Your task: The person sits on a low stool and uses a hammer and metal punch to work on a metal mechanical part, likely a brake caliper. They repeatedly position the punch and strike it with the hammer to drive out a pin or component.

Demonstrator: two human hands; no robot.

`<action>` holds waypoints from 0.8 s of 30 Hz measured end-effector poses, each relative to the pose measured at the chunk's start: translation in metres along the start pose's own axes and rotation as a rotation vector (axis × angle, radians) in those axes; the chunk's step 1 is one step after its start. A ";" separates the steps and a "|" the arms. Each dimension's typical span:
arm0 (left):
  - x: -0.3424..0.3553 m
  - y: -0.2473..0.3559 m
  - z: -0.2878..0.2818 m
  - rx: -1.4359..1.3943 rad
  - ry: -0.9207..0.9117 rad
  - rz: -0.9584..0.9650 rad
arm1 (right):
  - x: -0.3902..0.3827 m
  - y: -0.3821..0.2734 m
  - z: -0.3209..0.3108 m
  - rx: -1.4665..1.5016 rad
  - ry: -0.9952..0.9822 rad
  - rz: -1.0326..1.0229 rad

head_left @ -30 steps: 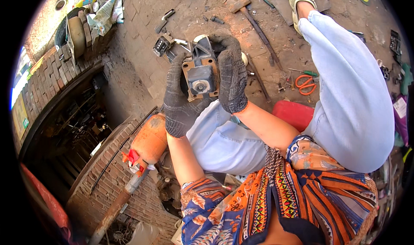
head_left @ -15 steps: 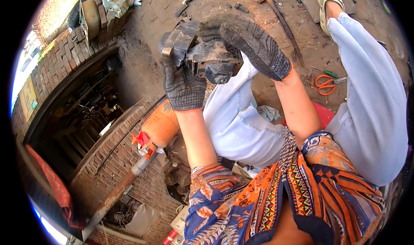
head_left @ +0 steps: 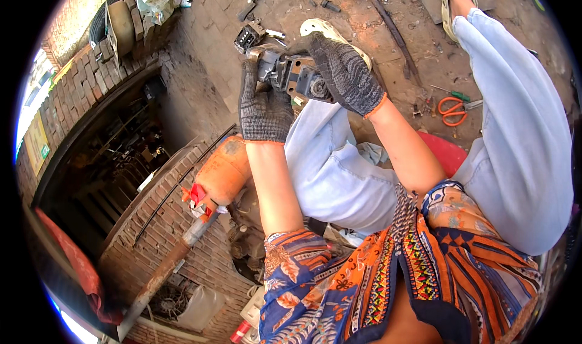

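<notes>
Holding a dark metal part (head_left: 284, 71), left of and nearer than the hammer (head_left: 395, 35).
Grasping one end with the left hand (head_left: 265, 109), the other with the right hand (head_left: 351, 77); probably needing even support from both, leaving the holed flange (head_left: 294, 77) uncovered.

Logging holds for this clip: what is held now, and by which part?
A dark mechanical part: the left hand holds its left end, the right hand its upper right side.

Rough workshop | hammer (head_left: 390, 29), screwdriver (head_left: 460, 95), scissors (head_left: 451, 112) on dirt ground (head_left: 206, 65) | brickwork (head_left: 173, 226)
</notes>
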State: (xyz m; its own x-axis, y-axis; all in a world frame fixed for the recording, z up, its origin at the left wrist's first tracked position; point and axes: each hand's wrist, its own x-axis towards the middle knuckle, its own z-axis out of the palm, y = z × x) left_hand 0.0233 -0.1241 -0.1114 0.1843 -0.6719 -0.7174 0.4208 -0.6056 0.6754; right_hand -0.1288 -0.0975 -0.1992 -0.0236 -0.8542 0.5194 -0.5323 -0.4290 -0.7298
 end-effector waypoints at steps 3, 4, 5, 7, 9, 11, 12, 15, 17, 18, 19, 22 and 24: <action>-0.009 0.000 0.020 -0.044 0.024 -0.023 | -0.001 -0.001 -0.002 0.147 0.019 0.111; -0.011 0.001 0.022 -0.022 0.024 -0.025 | 0.000 -0.004 -0.005 0.160 -0.009 0.146; -0.013 0.000 0.025 0.002 0.023 -0.030 | -0.001 -0.005 -0.006 0.170 -0.038 0.183; -0.017 -0.003 0.037 -0.058 0.020 -0.029 | 0.001 -0.007 -0.012 0.144 -0.009 0.174; -0.019 -0.004 0.045 -0.083 0.030 -0.026 | 0.001 -0.007 -0.014 0.109 0.019 0.163; -0.017 -0.004 0.047 -0.076 0.054 -0.019 | 0.001 -0.006 -0.012 0.069 0.042 0.147; -0.018 -0.003 0.047 -0.071 0.065 -0.030 | 0.001 -0.006 -0.014 0.034 0.001 0.146; -0.017 -0.003 0.046 -0.064 0.090 -0.044 | 0.001 -0.005 -0.016 0.000 -0.065 0.161; -0.014 -0.004 0.044 -0.068 0.094 -0.027 | -0.001 -0.003 -0.010 0.074 -0.036 0.192; -0.012 -0.004 0.040 -0.043 0.086 -0.042 | -0.001 -0.003 -0.011 0.059 -0.054 0.190; -0.010 -0.002 0.036 -0.018 0.078 -0.056 | 0.000 -0.003 -0.013 0.045 -0.072 0.188; -0.006 -0.004 0.028 0.019 0.040 -0.059 | -0.002 -0.001 -0.010 0.018 -0.036 0.169; -0.006 -0.004 0.029 0.007 0.032 -0.057 | -0.002 0.000 -0.010 0.045 -0.037 0.186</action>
State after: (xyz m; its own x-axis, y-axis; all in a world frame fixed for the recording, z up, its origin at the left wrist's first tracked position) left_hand -0.0048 -0.1298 -0.1050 0.1888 -0.6223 -0.7597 0.4255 -0.6454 0.6344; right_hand -0.1369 -0.0926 -0.1963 -0.0865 -0.9300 0.3572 -0.4836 -0.2742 -0.8312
